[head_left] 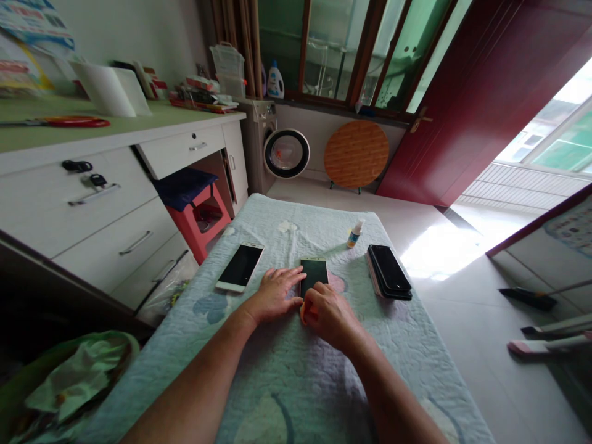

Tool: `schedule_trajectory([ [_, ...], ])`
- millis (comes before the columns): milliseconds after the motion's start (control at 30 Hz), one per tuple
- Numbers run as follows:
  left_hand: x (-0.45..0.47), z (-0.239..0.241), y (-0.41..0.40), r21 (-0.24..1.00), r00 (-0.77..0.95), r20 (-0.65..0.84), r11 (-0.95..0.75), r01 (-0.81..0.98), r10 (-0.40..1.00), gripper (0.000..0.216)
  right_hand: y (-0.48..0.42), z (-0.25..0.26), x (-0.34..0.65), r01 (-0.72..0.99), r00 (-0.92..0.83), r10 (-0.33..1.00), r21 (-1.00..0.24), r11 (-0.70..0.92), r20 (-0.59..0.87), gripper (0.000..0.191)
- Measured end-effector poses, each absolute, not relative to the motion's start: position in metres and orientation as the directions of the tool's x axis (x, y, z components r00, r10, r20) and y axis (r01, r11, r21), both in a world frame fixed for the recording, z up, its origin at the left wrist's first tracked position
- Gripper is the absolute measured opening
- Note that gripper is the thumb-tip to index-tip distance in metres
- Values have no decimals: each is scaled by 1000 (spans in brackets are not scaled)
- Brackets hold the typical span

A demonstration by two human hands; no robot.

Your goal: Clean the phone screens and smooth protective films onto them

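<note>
A smartphone (314, 270) with a pale frame and dark screen lies face up on the cloth-covered table. My left hand (276, 293) rests at its left side, fingers stretched out and their tips touching the phone's edge. Bent over the phone's lower end is my right hand (329, 313), its fingers closed on a small orange cloth (304, 313), mostly hidden under them. To the left lies a second white-framed smartphone (240, 267). At the right, a black phone (389, 269) sits on top of a stack, beyond which stands a small spray bottle (355, 234).
A quilted pale cloth (277, 394) covers the table. Left of it are a drawer desk (92, 203), a pink stool (203, 216) and a green bin (132, 351). A washing machine (259, 117) with its door open and a round wooden tabletop (356, 153) stand behind.
</note>
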State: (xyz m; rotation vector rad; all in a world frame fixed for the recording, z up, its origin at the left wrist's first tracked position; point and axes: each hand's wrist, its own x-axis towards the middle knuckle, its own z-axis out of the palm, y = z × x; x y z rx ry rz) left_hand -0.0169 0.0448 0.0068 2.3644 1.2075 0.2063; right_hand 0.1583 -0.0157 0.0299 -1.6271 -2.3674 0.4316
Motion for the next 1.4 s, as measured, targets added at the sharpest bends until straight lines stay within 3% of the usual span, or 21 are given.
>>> schedule_trajectory([
  [233, -15, 2, 44, 480, 577, -48, -488, 729, 815, 50, -15, 24, 151, 907, -350, 936, -234, 349, 39, 7],
  [700, -12, 8, 42, 512, 540, -64, -437, 740, 839, 53, -18, 34, 178, 919, -298, 954, -283, 276, -37, 8],
  [1400, -14, 4, 46, 507, 578, -57, -475, 719, 814, 45, -16, 16, 152, 907, -354, 925, -191, 375, 136, 7],
])
